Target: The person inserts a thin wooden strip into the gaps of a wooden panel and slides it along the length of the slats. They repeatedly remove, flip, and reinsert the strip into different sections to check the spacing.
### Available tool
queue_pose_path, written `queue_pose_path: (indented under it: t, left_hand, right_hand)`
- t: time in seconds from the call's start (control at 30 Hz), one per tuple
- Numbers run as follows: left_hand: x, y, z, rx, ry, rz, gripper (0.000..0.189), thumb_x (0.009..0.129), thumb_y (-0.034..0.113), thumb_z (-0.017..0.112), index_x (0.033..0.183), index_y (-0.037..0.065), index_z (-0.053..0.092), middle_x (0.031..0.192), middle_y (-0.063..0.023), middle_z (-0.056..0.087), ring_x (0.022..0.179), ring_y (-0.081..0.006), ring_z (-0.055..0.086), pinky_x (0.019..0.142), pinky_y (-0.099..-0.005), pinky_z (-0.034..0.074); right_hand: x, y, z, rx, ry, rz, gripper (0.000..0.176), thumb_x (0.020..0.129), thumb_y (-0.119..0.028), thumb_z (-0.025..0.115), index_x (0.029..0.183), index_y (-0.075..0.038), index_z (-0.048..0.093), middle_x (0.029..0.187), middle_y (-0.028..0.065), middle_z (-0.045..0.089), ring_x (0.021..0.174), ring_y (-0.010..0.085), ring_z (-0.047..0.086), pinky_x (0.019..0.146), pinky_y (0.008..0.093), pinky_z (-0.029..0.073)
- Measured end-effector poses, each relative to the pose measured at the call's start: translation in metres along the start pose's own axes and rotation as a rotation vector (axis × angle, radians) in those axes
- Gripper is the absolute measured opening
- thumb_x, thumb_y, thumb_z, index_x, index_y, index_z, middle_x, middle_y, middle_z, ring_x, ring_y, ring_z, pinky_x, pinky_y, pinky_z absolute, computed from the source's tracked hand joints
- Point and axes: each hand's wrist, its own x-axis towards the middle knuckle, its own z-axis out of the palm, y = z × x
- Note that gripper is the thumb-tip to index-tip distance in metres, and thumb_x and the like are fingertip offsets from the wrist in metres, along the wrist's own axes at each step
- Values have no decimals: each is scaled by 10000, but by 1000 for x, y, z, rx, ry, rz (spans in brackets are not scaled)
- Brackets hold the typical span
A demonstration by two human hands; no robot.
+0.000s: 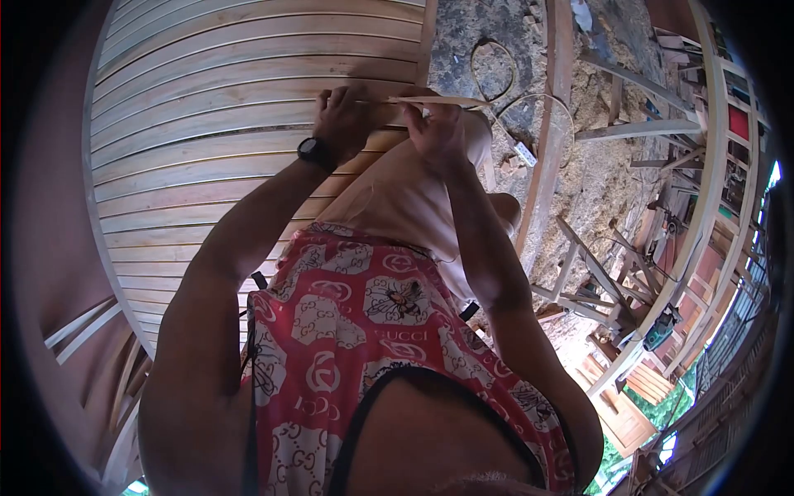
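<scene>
My left hand, with a dark watch on its wrist, is at the slatted wooden surface. Its fingers are bent, and what they hold, if anything, is hard to make out. Just to its right, my right hand pinches a thin, pale wooden strip between thumb and fingers. One end of the strip points toward my left hand. Both hands are above my knees, close to the right edge of the slats.
A looped cable runs to a white power strip on the rough ground. A long wooden beam borders the ground. Timber frames and a green power tool stand at the right.
</scene>
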Motion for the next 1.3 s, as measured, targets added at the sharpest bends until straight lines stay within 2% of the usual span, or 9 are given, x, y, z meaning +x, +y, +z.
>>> queue_pose_path:
  t: [0.07,0.2,0.27,0.53,0.6,0.87,0.9,0.97,1.3]
  left_hand:
    - [-7,2,5,17,-192,-60,245,910,247,694,1137,313,756,1263,-15,623,1231,-319,529,1048,-555,397]
    - [-12,3,5,40,-253,-68,284,874,241,718,1143,320,763,1319,-17,608,1234,-322,515,1042,-562,398]
    - [-11,6,-5,104,-332,-34,308,912,284,676,1209,214,718,1316,-50,593,1242,-300,518,1028,-567,378]
    - [-13,-9,-22,-33,-420,10,529,859,419,791,1297,157,651,1435,-82,521,1368,-308,462,1093,-585,356]
    - [-15,-10,-23,-10,-438,23,570,849,412,802,1324,150,629,1457,-83,508,1385,-311,454,1102,-589,351]
    - [-23,-20,-10,-33,-345,85,655,855,476,789,1371,127,590,1479,-104,492,1365,-325,464,1119,-575,352]
    - [-24,-21,-7,-32,-344,83,655,855,476,789,1371,127,590,1479,-104,492,1365,-325,464,1119,-575,352]
    - [-25,-21,-3,-63,-294,54,465,817,399,811,1265,343,700,1471,-61,521,1369,-330,471,1117,-613,355]
    - [-20,-18,-9,-78,-308,76,433,859,404,779,1268,283,706,1448,-70,533,1333,-316,498,1112,-569,364]
  right_hand:
    - [6,0,-6,88,-13,7,155,906,-59,755,1058,-89,761,967,136,771,865,360,753,735,423,596]
    - [17,-9,-17,127,1,85,87,905,-60,756,989,-50,777,922,148,779,858,351,767,727,401,594]
    - [24,-19,-35,108,20,87,85,907,-61,752,987,-49,779,919,151,779,860,340,771,722,398,592]
    - [-19,-5,-25,261,-101,186,151,923,-149,774,1042,-60,800,882,125,778,799,255,754,721,378,568]
    - [-26,-2,-21,133,-113,76,132,940,-142,757,1037,-61,794,875,111,766,774,242,727,719,365,554]
    - [-34,-3,-6,198,-83,120,122,949,-157,747,1032,-74,782,881,100,750,794,265,721,744,380,551]
    - [-34,-3,-6,177,-79,101,122,949,-156,745,1031,-73,782,869,98,745,796,269,719,746,381,552]
    - [-34,-3,-7,163,-90,102,122,951,-153,743,1032,-70,781,864,98,743,792,269,718,745,382,552]
    - [-33,-5,-7,168,-116,155,110,944,-129,742,1025,-63,776,853,116,734,769,274,715,713,383,542]
